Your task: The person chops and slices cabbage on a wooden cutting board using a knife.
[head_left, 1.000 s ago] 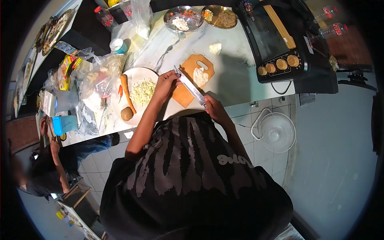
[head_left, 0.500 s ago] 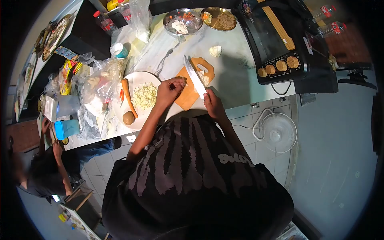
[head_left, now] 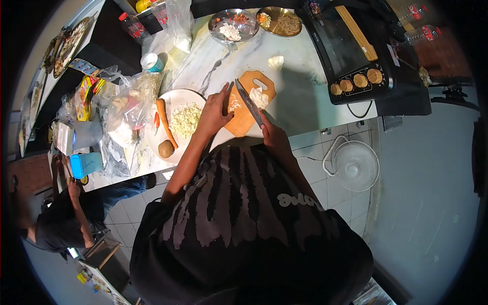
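My right hand point(head_left: 273, 136) is wrapped round the handle of a kitchen knife point(head_left: 248, 100), whose blade lies slantwise over the wooden cutting board point(head_left: 241, 125). At the board's left edge is my left hand point(head_left: 215, 113), holding nothing, its fingers stretched out and thumb apart. Small white chopped bits point(head_left: 235, 103) lie on the board between that hand and the blade. Right of the knife sits a pale, layered-looking white piece point(head_left: 258, 97). On the counter beyond the board rests another pale chunk point(head_left: 276, 62).
To the left, a white plate point(head_left: 190, 93) holds chopped pale vegetable, a carrot point(head_left: 164, 122) and a round brown item point(head_left: 165, 149). Two metal plates point(head_left: 217, 37) with food stand at the back. A black oven point(head_left: 330, 56) is at right. Another person point(head_left: 63, 223) sits at lower left.
My left hand has opened from a pinch and moved down to the board's left edge. The knife blade has turned and shifted slightly, now looking darker.
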`<state>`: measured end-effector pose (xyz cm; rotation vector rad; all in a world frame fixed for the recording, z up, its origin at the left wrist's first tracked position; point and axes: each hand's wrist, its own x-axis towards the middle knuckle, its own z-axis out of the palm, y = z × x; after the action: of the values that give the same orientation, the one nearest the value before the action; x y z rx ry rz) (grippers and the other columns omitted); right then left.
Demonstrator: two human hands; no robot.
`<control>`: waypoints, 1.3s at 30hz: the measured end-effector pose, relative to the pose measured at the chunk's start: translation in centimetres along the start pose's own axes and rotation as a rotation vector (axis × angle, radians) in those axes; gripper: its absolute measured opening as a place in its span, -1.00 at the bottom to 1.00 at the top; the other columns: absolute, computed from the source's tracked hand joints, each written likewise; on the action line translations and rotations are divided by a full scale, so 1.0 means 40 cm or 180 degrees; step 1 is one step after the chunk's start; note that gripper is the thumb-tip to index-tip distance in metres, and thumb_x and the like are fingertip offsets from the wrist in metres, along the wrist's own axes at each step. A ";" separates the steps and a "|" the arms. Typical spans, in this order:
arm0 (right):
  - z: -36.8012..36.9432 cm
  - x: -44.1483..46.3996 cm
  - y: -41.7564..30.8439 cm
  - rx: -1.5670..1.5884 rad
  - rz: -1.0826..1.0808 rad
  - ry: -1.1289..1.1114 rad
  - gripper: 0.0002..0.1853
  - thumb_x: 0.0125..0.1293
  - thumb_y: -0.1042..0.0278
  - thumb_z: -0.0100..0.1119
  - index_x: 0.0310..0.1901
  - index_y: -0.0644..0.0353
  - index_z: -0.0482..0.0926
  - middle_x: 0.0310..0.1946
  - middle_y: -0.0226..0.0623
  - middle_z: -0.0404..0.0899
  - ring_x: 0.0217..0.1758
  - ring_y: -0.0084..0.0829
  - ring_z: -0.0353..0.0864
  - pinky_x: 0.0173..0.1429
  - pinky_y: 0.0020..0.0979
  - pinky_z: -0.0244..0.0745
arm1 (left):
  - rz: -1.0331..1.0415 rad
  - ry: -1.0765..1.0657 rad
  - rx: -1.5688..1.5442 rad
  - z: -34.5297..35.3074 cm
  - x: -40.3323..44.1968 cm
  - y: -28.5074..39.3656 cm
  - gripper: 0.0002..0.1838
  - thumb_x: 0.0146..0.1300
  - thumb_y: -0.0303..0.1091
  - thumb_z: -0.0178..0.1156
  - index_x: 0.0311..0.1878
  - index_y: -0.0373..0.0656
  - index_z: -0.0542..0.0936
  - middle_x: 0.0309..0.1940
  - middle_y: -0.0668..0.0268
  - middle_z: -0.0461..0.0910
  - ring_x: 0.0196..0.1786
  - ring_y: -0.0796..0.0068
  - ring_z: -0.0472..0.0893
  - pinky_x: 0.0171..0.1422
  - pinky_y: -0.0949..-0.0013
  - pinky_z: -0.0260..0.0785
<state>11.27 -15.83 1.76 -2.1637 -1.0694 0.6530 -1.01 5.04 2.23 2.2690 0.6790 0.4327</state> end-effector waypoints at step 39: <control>0.007 0.062 -0.174 0.0476 -0.0508 -0.1645 -0.46 0.55 0.31 -0.08 0.53 -0.06 0.28 -0.12 0.08 0.63 -0.22 -0.14 0.63 0.02 -0.21 0.48 | -0.0398 0.1099 0.1193 -0.057 -0.291 -0.083 -0.17 0.26 -0.34 0.08 0.57 -0.39 0.09 0.10 -0.02 0.44 0.63 -0.31 -0.07 0.66 -0.28 -0.34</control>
<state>8.88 -10.40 6.19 -1.7989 -1.3858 1.2142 -12.63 1.48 0.19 2.5041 1.1524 0.6932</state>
